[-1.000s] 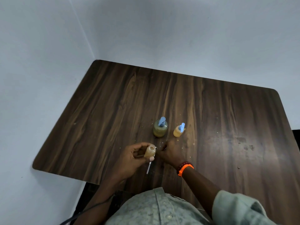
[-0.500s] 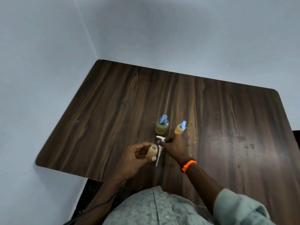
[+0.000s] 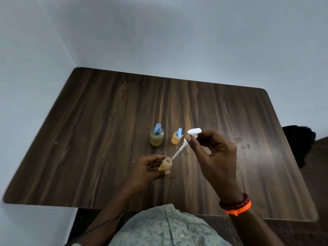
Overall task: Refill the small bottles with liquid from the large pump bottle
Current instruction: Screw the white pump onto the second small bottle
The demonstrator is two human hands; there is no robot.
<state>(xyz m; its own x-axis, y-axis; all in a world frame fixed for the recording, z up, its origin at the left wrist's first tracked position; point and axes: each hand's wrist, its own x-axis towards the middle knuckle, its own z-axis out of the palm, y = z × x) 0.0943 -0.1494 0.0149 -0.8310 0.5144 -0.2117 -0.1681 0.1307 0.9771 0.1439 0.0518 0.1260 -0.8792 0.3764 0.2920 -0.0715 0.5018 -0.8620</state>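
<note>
Three bottles are seen on or over the dark wooden table point(image 3: 88, 139); two stand upright near its middle, just beside each other but apart, and the third is held. The large pump bottle point(image 3: 156, 138) is placed on the left of the pair, filled with a greenish-yellow liquid and topped with a blue pump; the small orange bottle point(image 3: 176, 139) is placed to its right, also capped in blue. The open small bottle point(image 3: 166, 163) is gripped in the left hand point(image 3: 147, 170), the fingers curled closed around its body and the thumb pressed against its lower side; it is tilted, with the uncapped mouth turned up and toward the right, and orange liquid is seen inside. A white pump head point(image 3: 192, 134) is pinched between the thumb and fingers of the right hand point(image 3: 215, 157), which is closed on it and raised above the table; its dip tube point(image 3: 178, 152) is angled down and leftward, and its tip is brought to the rim of the open bottle's mouth, though whether it is touching cannot be told. Small yellowish crumbs are scattered on the wood around the bottles; an orange and red wristband point(image 3: 237, 206) is worn on the right wrist.
</note>
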